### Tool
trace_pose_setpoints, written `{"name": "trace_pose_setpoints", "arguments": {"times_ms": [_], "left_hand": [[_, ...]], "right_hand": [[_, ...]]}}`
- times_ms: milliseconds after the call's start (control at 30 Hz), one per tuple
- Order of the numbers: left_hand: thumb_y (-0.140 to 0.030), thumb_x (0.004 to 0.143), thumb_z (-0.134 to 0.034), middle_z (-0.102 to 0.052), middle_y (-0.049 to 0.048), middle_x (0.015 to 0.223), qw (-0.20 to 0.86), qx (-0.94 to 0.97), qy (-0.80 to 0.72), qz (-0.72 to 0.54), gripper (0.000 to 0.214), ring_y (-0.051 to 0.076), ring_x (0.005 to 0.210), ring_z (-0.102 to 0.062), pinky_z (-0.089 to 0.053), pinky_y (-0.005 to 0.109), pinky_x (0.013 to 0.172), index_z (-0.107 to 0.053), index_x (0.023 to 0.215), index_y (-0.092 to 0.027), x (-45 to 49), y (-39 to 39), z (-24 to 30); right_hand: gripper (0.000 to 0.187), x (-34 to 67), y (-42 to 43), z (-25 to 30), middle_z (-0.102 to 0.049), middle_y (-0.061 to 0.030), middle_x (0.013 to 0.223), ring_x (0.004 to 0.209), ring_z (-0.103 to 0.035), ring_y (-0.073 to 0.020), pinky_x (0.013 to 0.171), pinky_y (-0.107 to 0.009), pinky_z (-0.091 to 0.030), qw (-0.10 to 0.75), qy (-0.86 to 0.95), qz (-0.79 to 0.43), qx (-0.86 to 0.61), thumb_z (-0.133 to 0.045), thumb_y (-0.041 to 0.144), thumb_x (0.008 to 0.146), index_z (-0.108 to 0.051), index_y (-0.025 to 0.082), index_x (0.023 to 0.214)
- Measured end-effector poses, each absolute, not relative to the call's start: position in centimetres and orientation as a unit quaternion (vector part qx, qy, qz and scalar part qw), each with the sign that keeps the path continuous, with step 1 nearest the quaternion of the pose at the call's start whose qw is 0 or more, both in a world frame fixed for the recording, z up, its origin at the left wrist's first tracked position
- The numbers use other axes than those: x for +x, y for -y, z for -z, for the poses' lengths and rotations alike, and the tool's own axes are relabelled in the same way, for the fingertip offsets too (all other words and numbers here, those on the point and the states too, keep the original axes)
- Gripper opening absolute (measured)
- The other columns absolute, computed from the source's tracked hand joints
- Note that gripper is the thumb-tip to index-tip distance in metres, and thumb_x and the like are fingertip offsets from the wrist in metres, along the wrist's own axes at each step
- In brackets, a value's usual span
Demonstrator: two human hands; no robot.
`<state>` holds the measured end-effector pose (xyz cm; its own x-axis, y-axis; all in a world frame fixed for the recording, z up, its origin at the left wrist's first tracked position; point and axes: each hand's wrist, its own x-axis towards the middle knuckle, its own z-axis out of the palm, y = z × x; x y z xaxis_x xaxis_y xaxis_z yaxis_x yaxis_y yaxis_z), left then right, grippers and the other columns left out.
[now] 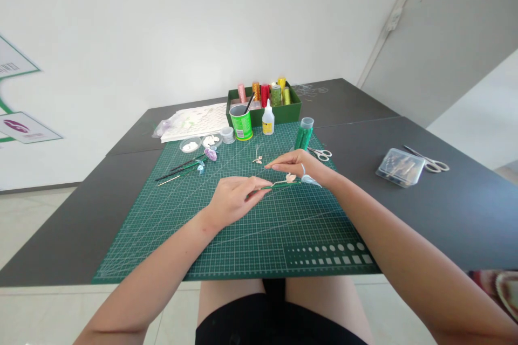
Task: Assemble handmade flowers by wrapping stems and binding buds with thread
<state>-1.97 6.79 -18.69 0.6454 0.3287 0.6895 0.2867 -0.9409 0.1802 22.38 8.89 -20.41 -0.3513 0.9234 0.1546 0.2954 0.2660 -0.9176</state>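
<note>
My left hand [230,199] is closed in a pinch on a thin green flower stem [285,185], which points to the right above the mat. A pale pink leaf or petal piece [290,178] sits along this stem, and light blue petals [311,180] show at its right end, under my right wrist. Just above the stem, my right hand [301,164] has its thumb and fingertips pressed together; anything between them is too fine to make out. Behind that hand stands a green thread spool [303,135]. Another small pink sprig [258,159] lies farther back.
The green cutting mat [243,248] covers the table's middle. At its back are a glue bottle [267,121], a green can [242,125] and a box [292,114] of thread spools. Left lies a purple flower [210,154]; right are scissors [322,154] and a clear case [400,167].
</note>
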Motion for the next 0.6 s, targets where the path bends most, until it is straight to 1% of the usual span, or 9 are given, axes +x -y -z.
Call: {"name": "trace_pose_setpoints", "arguments": {"times_ms": [133,233,300,367,500,600], "left_hand": [[-0.026,0.097,-0.063,-0.078,-0.0006,0.077,0.02,0.902,-0.176,-0.394,0.011,0.009,0.056,-0.066,-0.049,0.02,0.059,-0.072,0.099,-0.019,-2.0,-6.9,18.6],[-0.025,0.095,-0.065,-0.079,0.0005,0.079,0.048,0.883,-0.208,-0.418,0.011,0.01,0.061,-0.069,-0.05,0.021,0.059,-0.074,0.098,-0.019,-2.1,-7.1,18.6],[-0.025,0.093,-0.069,-0.078,0.0004,0.079,0.088,0.854,-0.264,-0.44,0.01,0.011,0.063,-0.069,-0.05,0.02,0.059,-0.076,0.096,-0.02,-2.1,-7.4,18.8],[-0.026,0.09,-0.072,-0.077,-0.0006,0.077,0.138,0.815,-0.327,-0.458,0.009,0.01,0.06,-0.066,-0.049,0.02,0.058,-0.077,0.092,-0.02,-2.0,-7.7,19.0],[-0.032,0.085,-0.075,-0.075,-0.0008,0.073,0.242,0.739,-0.408,-0.478,0.013,0.01,0.056,-0.061,-0.047,0.021,0.055,-0.077,0.086,-0.02,-1.8,-8.6,19.4],[-0.035,0.082,-0.076,-0.076,0.002,0.077,0.314,0.697,-0.428,-0.482,0.018,0.011,0.058,-0.061,-0.047,0.023,0.056,-0.076,0.088,-0.018,-1.7,-9.1,19.4]], "right_hand": [[0.038,22.7,-9.0,20.6,-0.08,-0.009,0.104,0.098,-0.073,-0.0267,0.082,-0.036,-0.055,0.355,0.713,-0.428,-0.426,-0.071,0.049,0.084,-0.082,0.018,0.103],[0.039,22.8,-8.9,20.6,-0.08,-0.0084,0.104,0.097,-0.072,-0.026,0.081,-0.035,-0.055,0.349,0.725,-0.432,-0.407,-0.07,0.05,0.084,-0.082,0.018,0.103],[0.038,22.7,-8.7,20.5,-0.08,-0.0065,0.097,0.09,-0.071,-0.0242,0.077,-0.034,-0.054,0.339,0.726,-0.427,-0.419,-0.069,0.05,0.085,-0.082,0.019,0.102],[0.037,22.6,-8.6,20.4,-0.08,-0.0053,0.091,0.083,-0.069,-0.0221,0.073,-0.033,-0.053,0.325,0.722,-0.424,-0.439,-0.069,0.05,0.085,-0.083,0.02,0.101],[0.036,22.5,-8.4,20.1,-0.08,-0.0059,0.092,0.079,-0.068,-0.0198,0.071,-0.031,-0.052,0.301,0.726,-0.437,-0.438,-0.071,0.048,0.084,-0.083,0.02,0.102],[0.035,22.6,-8.5,20.2,-0.08,-0.0063,0.092,0.079,-0.068,-0.0194,0.069,-0.03,-0.051,0.274,0.734,-0.445,-0.435,-0.071,0.048,0.083,-0.084,0.02,0.099]]}}
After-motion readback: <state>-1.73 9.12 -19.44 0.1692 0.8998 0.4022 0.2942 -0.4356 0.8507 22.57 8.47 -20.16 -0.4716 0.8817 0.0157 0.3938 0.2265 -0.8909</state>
